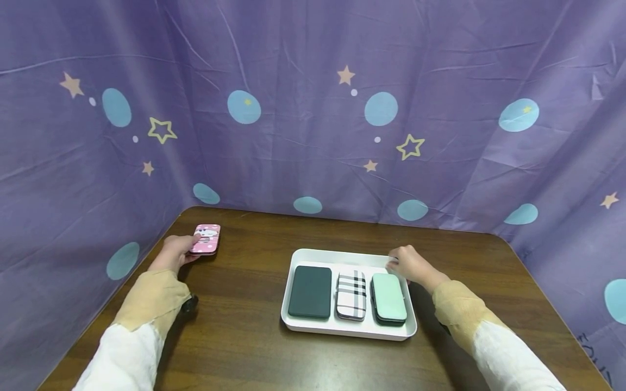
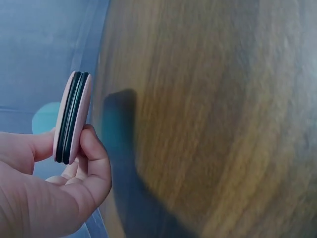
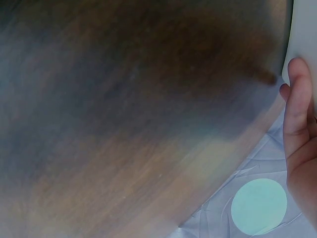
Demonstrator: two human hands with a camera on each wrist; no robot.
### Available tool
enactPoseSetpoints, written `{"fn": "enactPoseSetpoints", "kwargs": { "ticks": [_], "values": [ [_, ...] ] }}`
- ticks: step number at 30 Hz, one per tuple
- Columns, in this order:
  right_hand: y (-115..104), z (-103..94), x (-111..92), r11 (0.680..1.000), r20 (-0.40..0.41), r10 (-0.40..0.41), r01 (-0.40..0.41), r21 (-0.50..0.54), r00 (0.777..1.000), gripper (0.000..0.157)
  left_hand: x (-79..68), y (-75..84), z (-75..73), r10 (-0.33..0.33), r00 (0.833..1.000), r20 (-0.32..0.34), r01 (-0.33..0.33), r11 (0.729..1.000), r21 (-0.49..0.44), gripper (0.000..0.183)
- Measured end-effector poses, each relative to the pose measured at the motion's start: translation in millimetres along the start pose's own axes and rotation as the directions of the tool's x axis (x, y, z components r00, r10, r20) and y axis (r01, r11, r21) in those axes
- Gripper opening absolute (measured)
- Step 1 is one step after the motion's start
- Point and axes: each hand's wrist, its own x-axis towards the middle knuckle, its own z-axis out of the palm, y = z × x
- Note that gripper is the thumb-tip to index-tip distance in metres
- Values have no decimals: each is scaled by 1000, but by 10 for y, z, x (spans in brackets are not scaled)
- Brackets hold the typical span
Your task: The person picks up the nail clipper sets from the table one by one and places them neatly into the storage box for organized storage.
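Note:
In my left hand [image 1: 177,251], at the far left of the table, is a small flat pink case [image 1: 207,239] with a cartoon figure and dots. The left wrist view shows that case [image 2: 73,118] edge-on, black rims between its pink covers, pinched between thumb and fingers. My right hand [image 1: 413,267] grips the back right corner of a white tray [image 1: 337,329]. In the right wrist view, fingers [image 3: 298,99] lie along the tray's side. A dark green case [image 1: 310,291], a plaid case [image 1: 351,295] and a mint green case [image 1: 389,296] lie side by side inside the tray.
The tray stands on a brown wooden table [image 1: 244,304]. A purple curtain [image 1: 303,157] with stars and blue ovals hangs behind the table and along its sides.

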Motion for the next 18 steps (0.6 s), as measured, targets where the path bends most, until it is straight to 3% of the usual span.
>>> {"fn": "enactPoseSetpoints", "kwargs": {
  "ticks": [9,18],
  "values": [
    [-3,-9,8,1000,-2,-2,2,2,1000,13,-26,119,86,11,998,57,-9,1000,-27,16],
    [-2,-9,-4,1000,-6,-20,19,-9,1000,11,-154,243,175,32,988,153,-15,994,-110,16]
  ]
}}
